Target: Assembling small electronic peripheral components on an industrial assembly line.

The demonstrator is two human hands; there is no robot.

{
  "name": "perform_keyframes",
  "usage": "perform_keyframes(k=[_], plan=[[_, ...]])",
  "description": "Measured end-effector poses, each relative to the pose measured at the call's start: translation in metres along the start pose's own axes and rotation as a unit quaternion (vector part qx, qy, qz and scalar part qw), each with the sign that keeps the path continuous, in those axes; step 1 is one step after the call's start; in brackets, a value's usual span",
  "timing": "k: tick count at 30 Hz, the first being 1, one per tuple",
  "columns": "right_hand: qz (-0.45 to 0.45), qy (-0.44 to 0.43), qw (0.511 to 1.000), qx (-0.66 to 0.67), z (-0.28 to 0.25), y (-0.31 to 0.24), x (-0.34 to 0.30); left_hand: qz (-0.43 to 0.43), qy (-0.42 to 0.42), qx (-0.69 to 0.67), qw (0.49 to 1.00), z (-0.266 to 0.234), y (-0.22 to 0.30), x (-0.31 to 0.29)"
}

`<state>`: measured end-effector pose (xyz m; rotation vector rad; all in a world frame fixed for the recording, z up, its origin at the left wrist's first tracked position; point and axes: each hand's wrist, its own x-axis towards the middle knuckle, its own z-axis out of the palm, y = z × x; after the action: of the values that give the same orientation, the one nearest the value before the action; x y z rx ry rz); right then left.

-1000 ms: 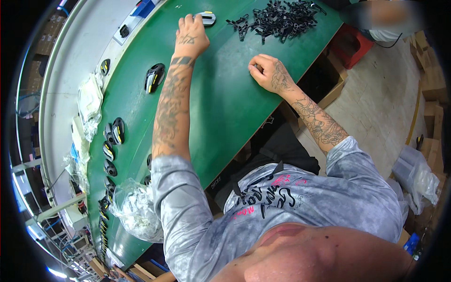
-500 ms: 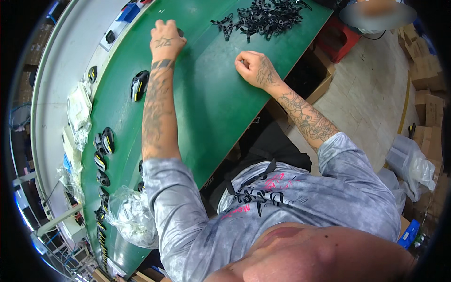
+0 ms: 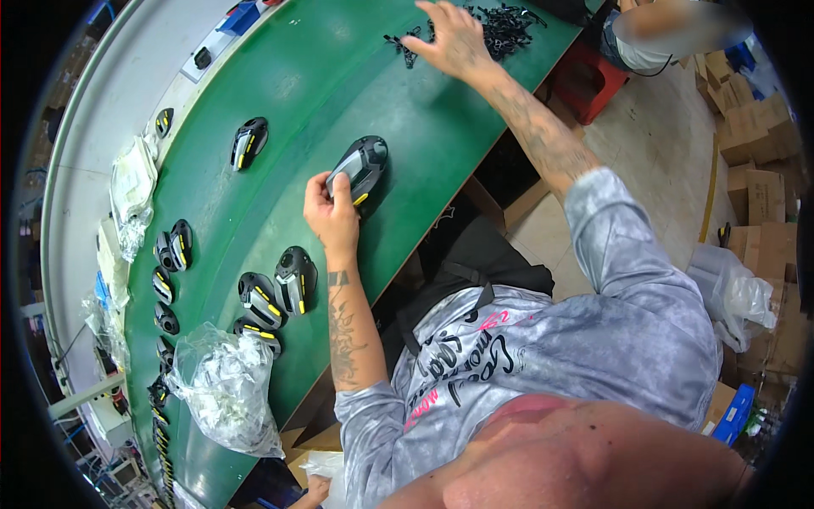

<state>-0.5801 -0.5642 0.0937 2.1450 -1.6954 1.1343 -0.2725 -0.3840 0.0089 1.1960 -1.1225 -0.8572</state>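
Note:
My left hand point(image 3: 333, 210) grips the near end of a black-and-grey, mouse-shaped device point(image 3: 363, 161) with yellow strips, its thumb lying on top. The device is over the middle of the green table point(image 3: 297, 93), and I cannot tell whether it touches the surface. At the far right of the table, my right hand point(image 3: 456, 41) is open, fingers spread, at the near left edge of a heap of small black plastic parts point(image 3: 513, 30). It holds nothing that I can see. Similar devices point(image 3: 295, 278) lie beside my left forearm, and another device point(image 3: 249, 142) rests farther off.
A clear plastic bag point(image 3: 225, 382) lies on the near left of the table. Along the left edge runs a row of more devices point(image 3: 163, 284), with plastic-wrapped packs point(image 3: 134, 195) beside it. A red stool point(image 3: 589, 89) and a person are at the upper right; another person's hand point(image 3: 318, 488) shows below.
My left hand has come back from the far side and now grips the device. My right hand has moved farther out to the black parts and its fingers have spread.

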Motion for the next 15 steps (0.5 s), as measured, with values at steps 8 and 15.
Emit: perform_keyframes(k=[8, 15], plan=[[0.243, -0.261, 0.909, -0.217, 0.030, 0.038, 0.038, -0.054, -0.036, -0.109, 0.992, 0.009, 0.015, -0.003], [0.150, -0.263, 0.933, -0.194, 0.027, 0.013, 0.004, -0.072, -0.037, -0.122, 0.989, 0.004, 0.015, 0.005]])
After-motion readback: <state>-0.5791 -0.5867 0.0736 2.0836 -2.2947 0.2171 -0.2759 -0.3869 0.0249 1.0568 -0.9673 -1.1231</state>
